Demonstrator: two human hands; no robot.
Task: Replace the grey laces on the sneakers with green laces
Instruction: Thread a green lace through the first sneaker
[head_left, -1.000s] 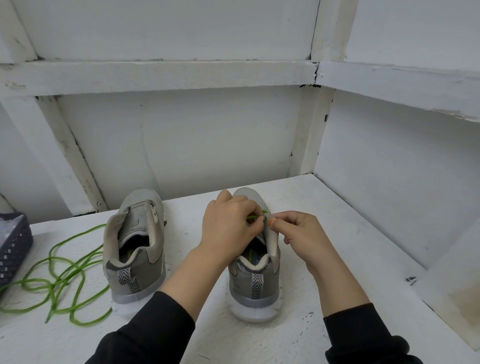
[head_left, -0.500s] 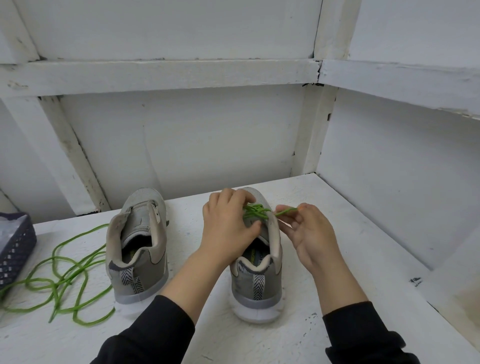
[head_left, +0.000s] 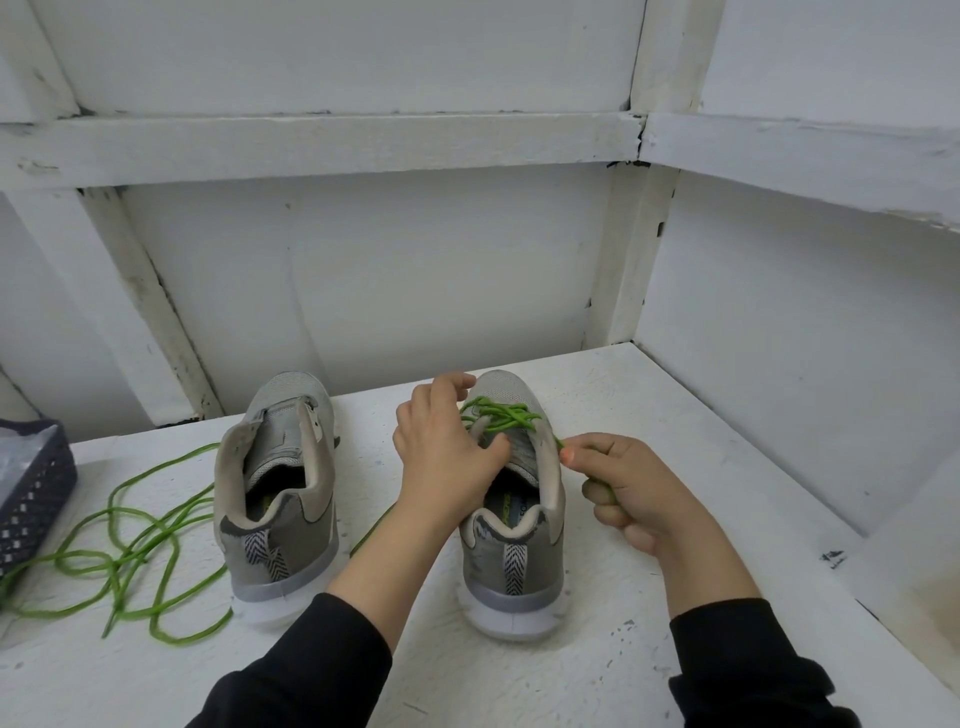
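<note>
On the white shelf (head_left: 623, 400), head view: the right sneaker (head_left: 540, 561) has green lace (head_left: 501, 415) tangled across its eyelets. The right hand (head_left: 631, 493) clenches the lace's end just beside the collar. The left hand (head_left: 441, 457) rests loose-fingered, thumb on the tongue.

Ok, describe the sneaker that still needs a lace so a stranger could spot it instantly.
On the white tabletop two grey sneakers stand heels toward the camera. Take the left sneaker, next to the loose green lace lying in loops. Its eyelets are bare, while the right sneaker carries a threaded green lace that the right hand pinches.
</note>
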